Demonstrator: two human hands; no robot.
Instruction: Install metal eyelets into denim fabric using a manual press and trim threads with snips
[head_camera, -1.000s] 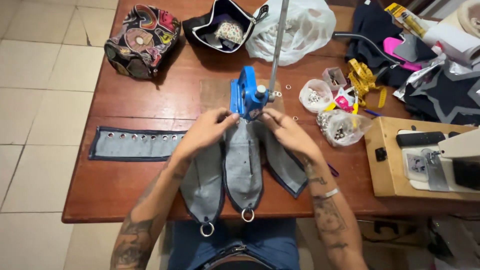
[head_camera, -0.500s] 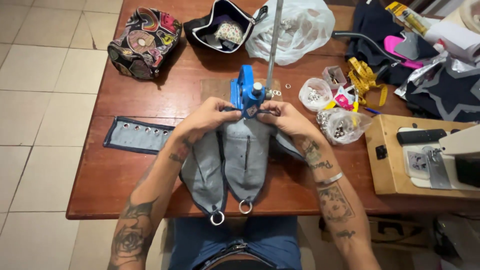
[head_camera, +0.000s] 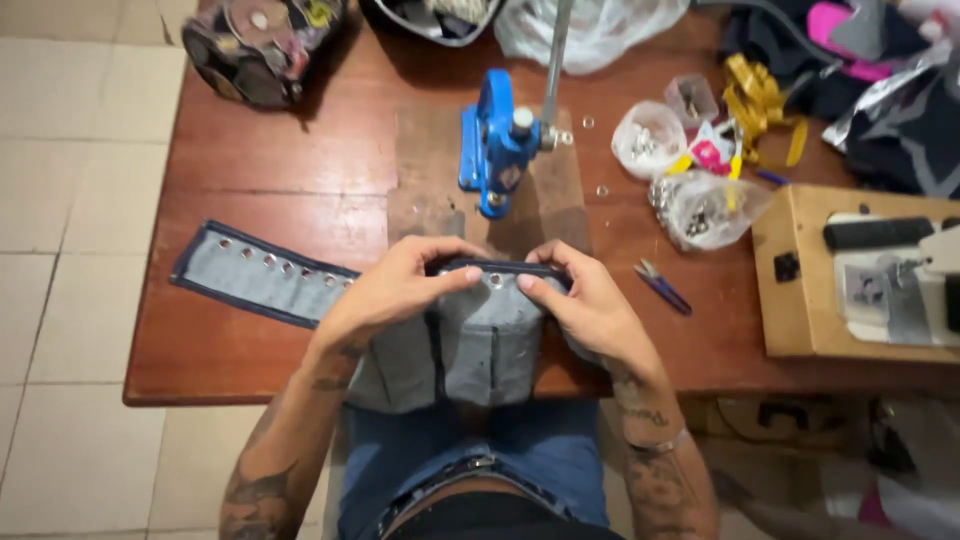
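Left hand: the left hand (head_camera: 395, 290) grips the upper left edge of the grey fabric piece (head_camera: 470, 345), fingers curled over its dark-trimmed top, thumb beneath.
Right hand: the right hand (head_camera: 585, 300) pinches the upper right edge of the same piece, fingertips just beside a metal eyelet (head_camera: 495, 283) set in the trim.
Grey fabric piece: it lies at the near edge of the tabletop (head_camera: 250, 340), near the middle, and hangs over that edge toward the person's lap; dark seams run down it.
Eyelet press: a blue hand press (head_camera: 495, 140) stands upright on a wooden board (head_camera: 430, 190) beyond the hands, toward the far middle of the tabletop, with a long metal lever (head_camera: 553, 60) rising from it.
Eyelet strip: a grey strip with dark trim and a row of eyelets (head_camera: 262, 275) lies flat to the left, and its right end reaches under the left hand.
Small snips: blue-handled snips (head_camera: 660, 285) lie just right of the right hand.
Bags of hardware: clear bags of metal parts (head_camera: 700, 205) sit right of the press.
Sewing machine: a machine on a wooden base (head_camera: 860, 275) occupies the right edge of the tabletop.
Patterned bag: a colourful bag (head_camera: 260, 45) sits at the far left corner.
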